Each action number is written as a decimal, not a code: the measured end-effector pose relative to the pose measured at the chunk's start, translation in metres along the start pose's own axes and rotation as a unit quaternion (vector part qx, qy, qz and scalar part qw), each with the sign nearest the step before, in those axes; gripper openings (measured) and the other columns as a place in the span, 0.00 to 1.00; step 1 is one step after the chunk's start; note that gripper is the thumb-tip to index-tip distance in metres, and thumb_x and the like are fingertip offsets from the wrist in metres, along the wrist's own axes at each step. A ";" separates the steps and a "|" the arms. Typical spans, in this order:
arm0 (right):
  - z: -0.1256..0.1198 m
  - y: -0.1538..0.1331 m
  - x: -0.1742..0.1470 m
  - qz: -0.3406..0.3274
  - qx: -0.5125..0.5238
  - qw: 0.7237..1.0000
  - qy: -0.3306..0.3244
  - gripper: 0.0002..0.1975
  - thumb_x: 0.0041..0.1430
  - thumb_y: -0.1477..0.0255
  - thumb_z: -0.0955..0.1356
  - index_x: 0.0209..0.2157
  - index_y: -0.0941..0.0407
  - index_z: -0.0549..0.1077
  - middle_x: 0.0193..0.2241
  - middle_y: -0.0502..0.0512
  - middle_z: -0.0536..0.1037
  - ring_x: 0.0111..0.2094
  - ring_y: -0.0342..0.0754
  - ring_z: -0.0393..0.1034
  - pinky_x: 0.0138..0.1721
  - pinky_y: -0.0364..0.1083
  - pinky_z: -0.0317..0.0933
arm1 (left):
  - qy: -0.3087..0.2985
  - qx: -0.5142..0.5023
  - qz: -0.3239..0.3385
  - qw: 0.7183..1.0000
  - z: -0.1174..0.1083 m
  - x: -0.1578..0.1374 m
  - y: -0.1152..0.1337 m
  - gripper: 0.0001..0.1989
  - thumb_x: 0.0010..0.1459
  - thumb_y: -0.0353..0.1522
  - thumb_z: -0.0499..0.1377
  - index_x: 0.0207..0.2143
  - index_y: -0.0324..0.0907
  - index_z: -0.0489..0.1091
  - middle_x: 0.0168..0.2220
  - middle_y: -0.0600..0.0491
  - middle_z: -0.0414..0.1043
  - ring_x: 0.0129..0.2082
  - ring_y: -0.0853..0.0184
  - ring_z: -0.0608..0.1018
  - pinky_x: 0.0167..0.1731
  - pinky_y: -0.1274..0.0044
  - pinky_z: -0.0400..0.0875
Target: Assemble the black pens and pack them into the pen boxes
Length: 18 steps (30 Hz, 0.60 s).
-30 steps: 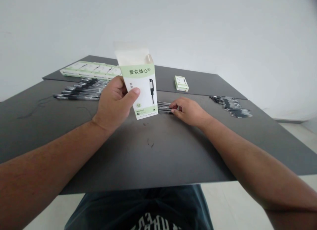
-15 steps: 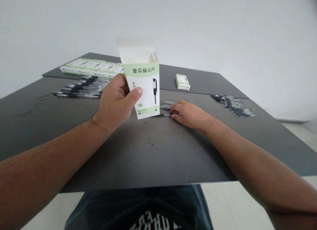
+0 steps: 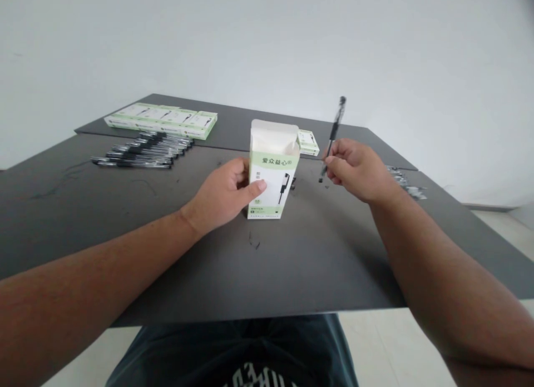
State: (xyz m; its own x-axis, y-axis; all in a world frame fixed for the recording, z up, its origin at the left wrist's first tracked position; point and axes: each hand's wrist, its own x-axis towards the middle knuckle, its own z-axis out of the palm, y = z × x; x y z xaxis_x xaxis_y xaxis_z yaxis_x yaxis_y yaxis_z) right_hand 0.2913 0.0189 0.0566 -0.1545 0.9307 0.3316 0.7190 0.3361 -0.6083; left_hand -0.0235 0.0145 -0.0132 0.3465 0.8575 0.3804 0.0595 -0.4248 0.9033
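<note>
My left hand (image 3: 227, 192) grips a white and green pen box (image 3: 271, 187), thumb across its front and fingers behind its left side. The box is upright, low over or on the table, with its top flap raised and its mouth open; its inside is mostly out of sight. To the right of the box, my right hand (image 3: 354, 167) pinches a black and clear gel pen (image 3: 334, 130) near its lower end. The pen stands nearly upright above the table. Behind the box, the dark ends of other pens (image 3: 293, 183) just show.
Several closed pen boxes (image 3: 162, 120) lie in a row at the back left of the dark table (image 3: 200, 281). In front of them is a pile of pens (image 3: 144, 150). Another small box (image 3: 308, 142) lies behind the held one. More pens (image 3: 406, 181) lie at the right, partly behind my right wrist.
My right hand has lifted a pen off the table and moved up and right, turning it upright. My left hand has brought the box down and to the right.
</note>
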 end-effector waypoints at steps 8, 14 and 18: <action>-0.012 -0.071 -0.026 -0.119 0.219 0.965 0.081 0.09 0.71 0.60 0.75 0.41 0.49 0.77 0.28 0.48 0.75 0.26 0.46 0.70 0.26 0.47 0.66 | -0.031 0.023 -0.003 0.999 0.008 -0.014 0.004 0.24 0.65 0.49 0.72 0.53 0.43 0.77 0.52 0.43 0.89 0.46 0.52 0.90 0.49 0.60 0.88; -0.005 -0.110 -0.018 -0.191 0.015 0.977 0.090 0.04 0.65 0.67 0.75 0.37 0.52 0.78 0.31 0.50 0.75 0.32 0.48 0.68 0.33 0.49 0.62 | -0.032 0.020 -0.002 0.999 0.010 -0.015 0.006 0.20 0.66 0.47 0.71 0.52 0.45 0.76 0.50 0.47 0.88 0.45 0.53 0.90 0.47 0.61 0.88; 0.009 -0.110 -0.012 -0.172 -0.030 0.983 0.060 0.05 0.61 0.69 0.74 0.36 0.53 0.76 0.32 0.51 0.76 0.34 0.49 0.69 0.37 0.50 0.63 | -0.030 0.035 0.000 0.999 0.012 -0.016 0.010 0.18 0.66 0.45 0.70 0.51 0.45 0.76 0.48 0.48 0.89 0.45 0.55 0.90 0.45 0.63 0.87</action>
State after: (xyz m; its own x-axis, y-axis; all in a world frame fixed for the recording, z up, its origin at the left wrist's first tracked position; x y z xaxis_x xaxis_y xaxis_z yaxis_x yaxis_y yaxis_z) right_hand 0.2079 -0.0280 0.1134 -0.3166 0.7385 0.5953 0.6772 0.6154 -0.4033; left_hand -0.0169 -0.0067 -0.0129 0.4025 0.8391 0.3660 0.1243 -0.4463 0.8862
